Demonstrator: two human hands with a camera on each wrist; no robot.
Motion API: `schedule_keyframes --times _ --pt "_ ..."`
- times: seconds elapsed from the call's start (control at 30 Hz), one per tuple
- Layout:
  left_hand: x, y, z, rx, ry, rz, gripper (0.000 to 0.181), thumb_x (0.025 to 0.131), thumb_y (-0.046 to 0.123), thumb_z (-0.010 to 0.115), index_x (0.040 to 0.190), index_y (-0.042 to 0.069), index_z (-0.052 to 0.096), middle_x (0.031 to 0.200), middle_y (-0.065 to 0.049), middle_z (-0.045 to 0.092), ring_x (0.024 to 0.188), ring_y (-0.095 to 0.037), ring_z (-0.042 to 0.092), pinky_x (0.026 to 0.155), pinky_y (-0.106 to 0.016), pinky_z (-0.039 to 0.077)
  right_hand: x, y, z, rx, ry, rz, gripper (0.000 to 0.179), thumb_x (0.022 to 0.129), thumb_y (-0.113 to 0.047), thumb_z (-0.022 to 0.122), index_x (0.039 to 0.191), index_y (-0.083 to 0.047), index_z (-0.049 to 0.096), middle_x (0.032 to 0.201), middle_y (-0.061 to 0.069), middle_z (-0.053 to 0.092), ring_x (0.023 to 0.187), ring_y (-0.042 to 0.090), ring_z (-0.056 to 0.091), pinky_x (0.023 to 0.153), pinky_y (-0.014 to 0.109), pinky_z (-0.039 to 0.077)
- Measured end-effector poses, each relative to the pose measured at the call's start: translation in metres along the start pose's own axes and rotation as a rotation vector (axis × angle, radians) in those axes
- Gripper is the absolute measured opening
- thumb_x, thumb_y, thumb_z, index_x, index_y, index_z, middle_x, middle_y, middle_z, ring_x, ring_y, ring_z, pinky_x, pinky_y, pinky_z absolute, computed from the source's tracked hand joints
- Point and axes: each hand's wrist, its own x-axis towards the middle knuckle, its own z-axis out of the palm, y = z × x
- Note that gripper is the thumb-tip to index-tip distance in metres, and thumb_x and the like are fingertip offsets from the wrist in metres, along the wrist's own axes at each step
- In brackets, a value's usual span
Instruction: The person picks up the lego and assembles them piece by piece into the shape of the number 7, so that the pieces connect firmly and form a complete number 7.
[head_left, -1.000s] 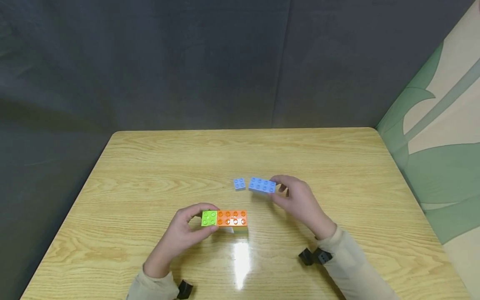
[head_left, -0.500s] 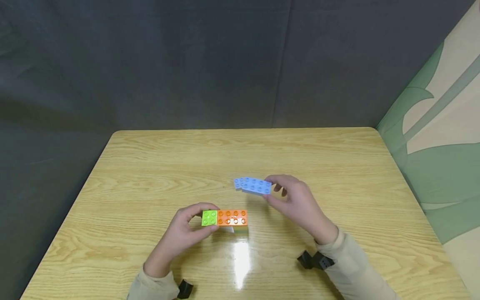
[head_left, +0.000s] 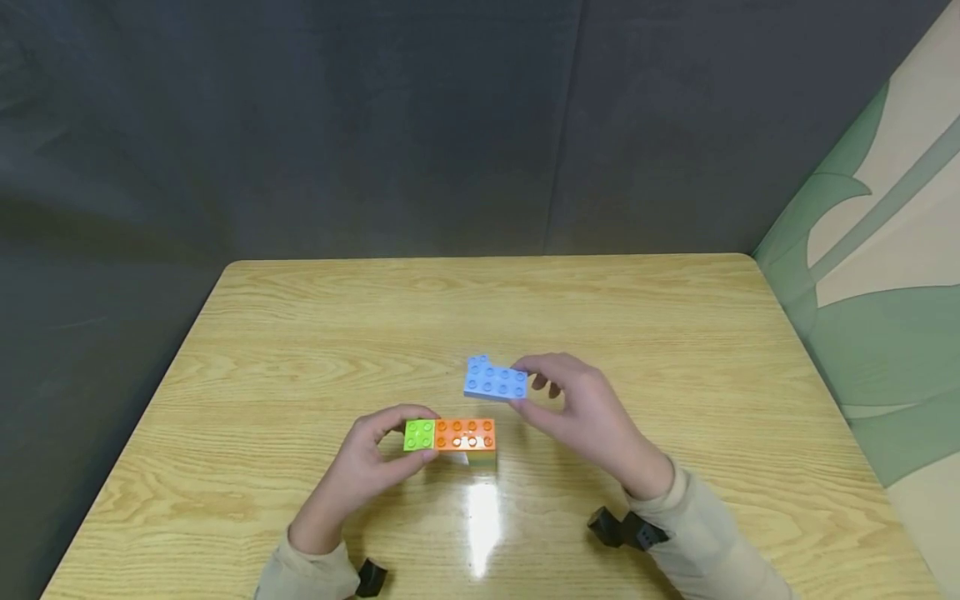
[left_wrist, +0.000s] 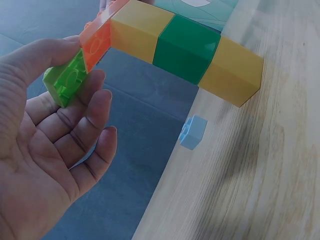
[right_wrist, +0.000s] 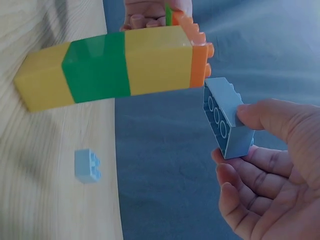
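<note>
My left hand [head_left: 367, 462] pinches a lime green brick [head_left: 418, 435] between thumb and fingers. Against its right end lies an orange eight-stud brick [head_left: 465, 434], on top of a column of an upper yellow block [right_wrist: 157, 57], a green block [right_wrist: 97, 67] and a lower yellow block [right_wrist: 42, 77] on the table. A light blue eight-stud brick [head_left: 495, 384] is held up by its right end in my right hand [head_left: 585, 412]. It hovers behind the orange brick, apart from it. A small blue brick [left_wrist: 195, 132] sits on the table, partly covered in the head view.
The wooden table [head_left: 315, 325] reaches back to a dark curtain [head_left: 390, 142]. A green and cream patterned panel [head_left: 885, 350] stands along the right edge. Black wrist cameras hang by both sleeves [head_left: 705, 533].
My right hand has carried the long blue brick leftward and slightly toward me, so that it now covers part of the small blue brick. My left hand stays put.
</note>
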Motion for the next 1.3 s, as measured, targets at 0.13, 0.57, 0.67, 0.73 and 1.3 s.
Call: schedule_keyframes --times 0.13,0.57,0.67,0.73,1.3 --pt "0.000 -0.001 0.000 0.002 0.001 0.015 0.032 0.083 0.002 0.075 0.114 0.009 0.067 0.101 -0.004 0.070 0.081 -0.016 0.062 0.075 -0.034 0.050 0.001 -0.004 0.001 0.010 -0.011 -0.012 0.033 0.080 -0.015 0.079 0.112 -0.010 0.069 0.103 -0.003 0.068 0.084 0.015 0.059 0.067 0.028 0.051" --pt "0.000 0.000 0.000 0.000 0.004 0.006 0.032 0.083 0.003 0.075 0.113 0.009 0.067 0.105 -0.005 0.070 0.087 -0.016 0.063 0.076 -0.034 0.050 0.002 -0.014 0.010 0.047 -0.051 -0.093 0.034 0.081 -0.013 0.080 0.112 -0.009 0.069 0.107 0.000 0.069 0.083 0.013 0.059 0.068 0.027 0.051" --pt "0.000 0.000 0.000 -0.008 0.003 0.003 0.032 0.084 0.003 0.075 0.114 0.008 0.067 0.106 -0.005 0.070 0.088 -0.017 0.063 0.077 -0.035 0.051 0.002 -0.017 0.012 0.042 -0.063 -0.111 0.034 0.081 -0.016 0.080 0.113 -0.010 0.069 0.108 -0.001 0.069 0.084 0.012 0.058 0.069 0.027 0.051" --pt "0.000 0.000 0.000 -0.012 0.002 -0.006 0.032 0.084 0.003 0.075 0.114 0.008 0.067 0.106 -0.005 0.070 0.090 -0.018 0.064 0.078 -0.035 0.051 0.001 -0.019 0.014 0.040 -0.068 -0.114 0.033 0.082 -0.018 0.079 0.113 -0.011 0.069 0.106 -0.002 0.069 0.084 0.012 0.058 0.070 0.027 0.051" --pt "-0.001 -0.003 0.001 -0.041 -0.009 0.005 0.033 0.085 0.002 0.073 0.117 0.006 0.066 0.110 -0.005 0.070 0.099 -0.020 0.064 0.087 -0.037 0.050 0.004 -0.028 0.031 0.076 -0.135 -0.173 0.033 0.082 -0.019 0.079 0.112 -0.012 0.069 0.108 -0.005 0.068 0.096 0.014 0.059 0.081 0.030 0.051"
